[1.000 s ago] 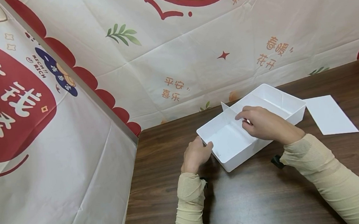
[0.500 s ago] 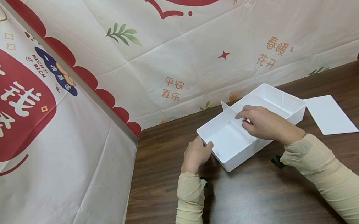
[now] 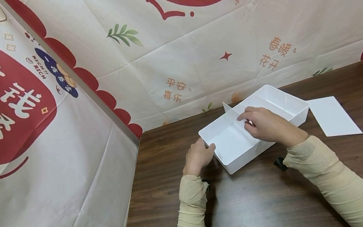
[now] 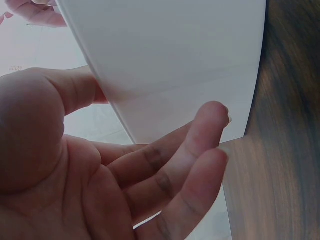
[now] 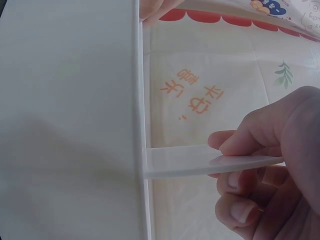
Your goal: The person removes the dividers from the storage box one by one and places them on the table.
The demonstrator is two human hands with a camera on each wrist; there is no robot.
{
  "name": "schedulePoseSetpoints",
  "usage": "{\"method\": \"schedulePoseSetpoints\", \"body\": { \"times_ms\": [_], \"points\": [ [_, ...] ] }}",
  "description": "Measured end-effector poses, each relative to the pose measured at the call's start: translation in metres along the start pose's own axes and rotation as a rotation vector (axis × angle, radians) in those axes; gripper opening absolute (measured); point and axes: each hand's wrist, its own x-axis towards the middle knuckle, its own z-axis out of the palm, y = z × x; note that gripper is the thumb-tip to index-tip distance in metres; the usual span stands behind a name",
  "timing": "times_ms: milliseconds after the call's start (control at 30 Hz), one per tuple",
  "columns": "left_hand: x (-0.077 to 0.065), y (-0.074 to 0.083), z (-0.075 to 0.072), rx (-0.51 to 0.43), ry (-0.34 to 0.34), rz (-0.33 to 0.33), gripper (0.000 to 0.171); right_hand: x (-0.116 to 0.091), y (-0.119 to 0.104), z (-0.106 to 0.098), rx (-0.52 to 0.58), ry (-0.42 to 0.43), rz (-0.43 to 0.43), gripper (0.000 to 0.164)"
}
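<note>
A white rectangular box (image 3: 242,161) stands on the wooden table, its top uncovered. My left hand (image 3: 199,157) holds the left end wall, thumb over the rim and fingers outside; in the left wrist view, the fingertips (image 4: 212,120) lie along the outer face. With my right hand (image 3: 265,126) I pinch a thin white divider (image 5: 182,162) between thumb and fingers. This divider stands crosswise in the box, one far corner sticking up above the back rim. Another crosswise partition shows toward the right end. The divider's lower edge is partly hidden by my right hand.
A flat white panel (image 3: 335,116) lies on the table (image 3: 162,191) beside the box's right end. White printed cloth (image 3: 163,53) hangs behind the table, and another printed sheet (image 3: 86,172) borders its left side.
</note>
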Motion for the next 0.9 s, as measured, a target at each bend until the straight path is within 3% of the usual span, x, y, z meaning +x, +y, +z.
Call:
{"method": "schedulePoseSetpoints", "body": {
  "times_ms": [900],
  "points": [
    [-0.0001,0.0002,0.0001,0.013,-0.003,-0.002,0.048,-0.0003,-0.0009,-0.0016,-0.008,0.046,-0.034,0.024]
  ]
}}
